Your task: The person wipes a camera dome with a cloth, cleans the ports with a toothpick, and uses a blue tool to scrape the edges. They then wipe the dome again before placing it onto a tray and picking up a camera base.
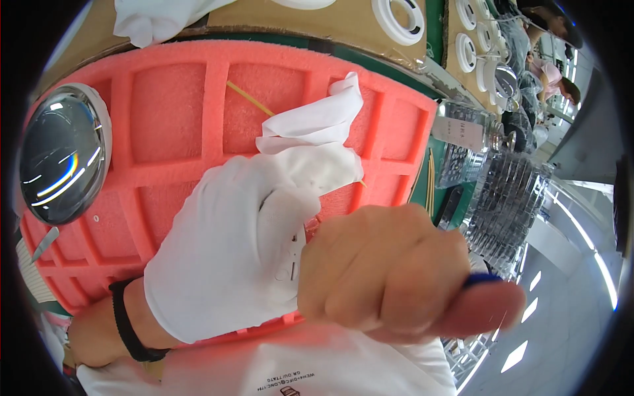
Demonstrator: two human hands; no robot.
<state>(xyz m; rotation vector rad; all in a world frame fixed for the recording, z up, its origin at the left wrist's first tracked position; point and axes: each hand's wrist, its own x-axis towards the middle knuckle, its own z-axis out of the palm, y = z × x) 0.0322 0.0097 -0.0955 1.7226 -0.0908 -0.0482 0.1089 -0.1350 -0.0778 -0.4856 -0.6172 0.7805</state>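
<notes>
My left hand (224, 231), in a white glove, is closed with its fingers curled round a small white part (288, 264), mostly hidden between my hands. Beyond the glove, a crumpled white cloth (317, 119) lies on the red foam tray (218, 109); it touches or overlaps the gloved fingers. My right hand (389, 270) is bare and closed in a fist close to the white part. A bit of blue (482, 279) shows beside its thumb, on a thing otherwise hidden in the grip. A thin wooden stick (249, 98) runs under the cloth.
A domed glass lens (63, 155) in a white rim sits at the tray's left, with a metal blade tip (45, 244) below it. At right stand a clear bottle (462, 138) and stacked clear packs (505, 204). White rings (399, 36) lie on cardboard; another person (551, 79) is farther off.
</notes>
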